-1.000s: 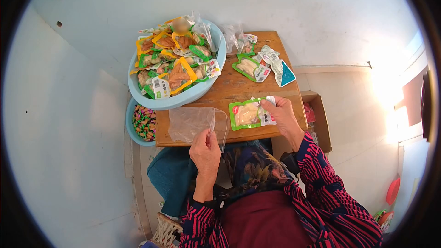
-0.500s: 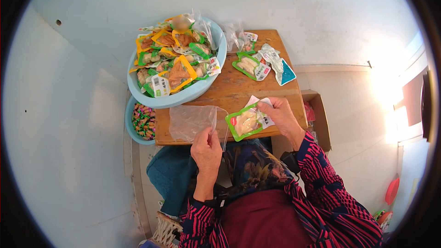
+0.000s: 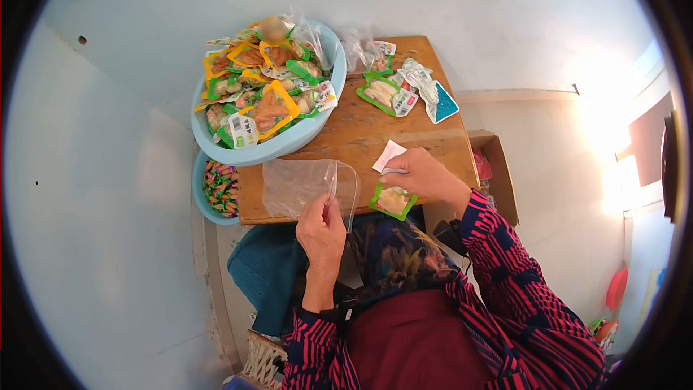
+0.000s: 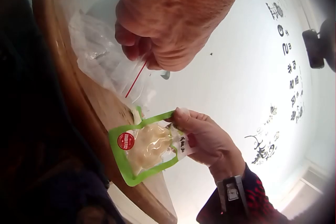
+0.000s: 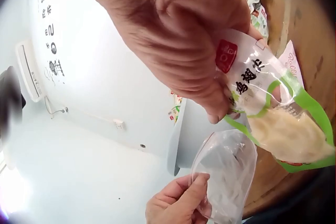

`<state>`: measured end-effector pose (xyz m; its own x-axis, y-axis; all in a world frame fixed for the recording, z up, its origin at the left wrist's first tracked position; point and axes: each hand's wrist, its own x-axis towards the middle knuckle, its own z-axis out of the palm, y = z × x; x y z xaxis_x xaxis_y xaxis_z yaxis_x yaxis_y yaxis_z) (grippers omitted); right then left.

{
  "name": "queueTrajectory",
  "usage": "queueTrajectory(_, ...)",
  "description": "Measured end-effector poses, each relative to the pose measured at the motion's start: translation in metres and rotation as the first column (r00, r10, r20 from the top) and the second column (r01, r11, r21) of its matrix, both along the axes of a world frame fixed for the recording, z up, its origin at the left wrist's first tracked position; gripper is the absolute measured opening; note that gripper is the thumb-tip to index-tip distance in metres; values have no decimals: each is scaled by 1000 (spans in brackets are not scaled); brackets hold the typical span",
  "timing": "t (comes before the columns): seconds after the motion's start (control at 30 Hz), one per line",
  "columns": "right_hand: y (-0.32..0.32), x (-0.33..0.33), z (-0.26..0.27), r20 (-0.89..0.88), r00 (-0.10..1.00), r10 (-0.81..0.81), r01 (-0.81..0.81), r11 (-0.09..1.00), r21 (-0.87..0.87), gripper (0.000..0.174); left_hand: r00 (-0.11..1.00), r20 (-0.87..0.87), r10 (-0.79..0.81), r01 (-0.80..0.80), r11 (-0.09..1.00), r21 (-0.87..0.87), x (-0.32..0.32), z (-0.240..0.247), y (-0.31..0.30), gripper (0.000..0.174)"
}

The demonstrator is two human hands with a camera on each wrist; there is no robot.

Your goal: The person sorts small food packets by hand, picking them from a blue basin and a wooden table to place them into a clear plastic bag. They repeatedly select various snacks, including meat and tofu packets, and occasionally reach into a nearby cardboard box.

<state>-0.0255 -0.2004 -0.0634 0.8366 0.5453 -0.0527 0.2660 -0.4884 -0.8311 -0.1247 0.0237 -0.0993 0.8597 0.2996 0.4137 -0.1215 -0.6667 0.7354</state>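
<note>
My left hand pinches the edge of a clear plastic bag by the table's front edge. A red line runs along the bag near the fingers in the left wrist view. To the right, my right hand grips a green-edged food packet by its white printed end. Pale meat shows through the packet's window, which tilts downward. Behind the packet, a pale pink printed piece sticks out beside the right hand. Bag and packet are apart in the head view.
A light blue basin heaped with yellow- and green-edged packets stands at the table's back left. More packets and a blue-and-white pouch lie at the back right. Below left is a basin of small wrapped pieces; a cardboard box stands right.
My right hand has turned over and tipped the packet downward, so the pink piece behind it shows. The left hand keeps its pinch on the bag. The head view has shifted slightly.
</note>
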Motion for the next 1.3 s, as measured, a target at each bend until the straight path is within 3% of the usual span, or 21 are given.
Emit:
queueTrajectory(0.17, 8, 6, -7, -23, 999, -23, 23, 1000, -18, 24, 1000, 3, -5, 4, 1000, 21, -2, 2, 0, 14)
queueTrajectory(0.33, 11, 24, -15, 250, 968, -18, 44, 994, -100, 23, 1000, -21, -7, 7, 1000, 17, -3, 2, 1, 13)
queueTrajectory(0.47, 19, 40, -13, 247, 967, -57, 105, 977, -183, 19, 998, -60, -3, 3, 1000, -4, -4, 1, -3, 12)
queueTrajectory(0.53, 23, 48, -24, 543, 823, -167, 156, 985, 67, 24, 998, -63, 15, -15, 1000, 0, -3, 1, -2, 13)
queueTrajectory(0.63, 24, 48, -33, 603, 755, -260, 219, 965, 142, 32, 998, -54, 23, -22, 1000, 12, -3, -2, 1, 13)
queueTrajectory(0.77, 17, 25, -40, 428, 815, -391, 386, 917, 104, 27, 998, -50, 32, -32, 999, 3, -4, -2, 2, 12)
queueTrajectory(0.83, 11, 10, -46, 252, 849, -465, 489, 872, -39, 23, 998, -52, 36, -36, 999, -6, -4, -4, 3, 12)
queueTrajectory(1.07, -2, -9, -72, 237, 855, -462, 490, 868, -76, 26, 1000, -8, 28, -27, 999, 20, -3, -3, 7, 12)
queueTrajectory(1.13, 2, 3, -66, 427, 809, -404, 427, 903, 45, 36, 999, -4, 38, -38, 999, -2, -4, -3, 6, 11)
queueTrajectory(1.17, 4, 9, -62, 427, 808, -406, 429, 902, 45, 36, 999, -4, 36, -36, 999, -2, -4, -3, 6, 11)
queueTrajectory(1.23, 14, 23, -46, 536, 824, -185, 292, 949, -120, 52, 999, -7, 41, -41, 999, -9, -4, -4, 5, 11)
queueTrajectory(1.27, 17, 27, -44, 535, 825, -182, 288, 950, -120, 52, 999, -7, 45, -45, 999, -9, -4, -5, 5, 11)
queueTrajectory(1.3, 21, 31, -43, 476, 873, -108, 250, 936, -248, 57, 999, -3, 47, -47, 999, -10, -5, -5, 5, 11)
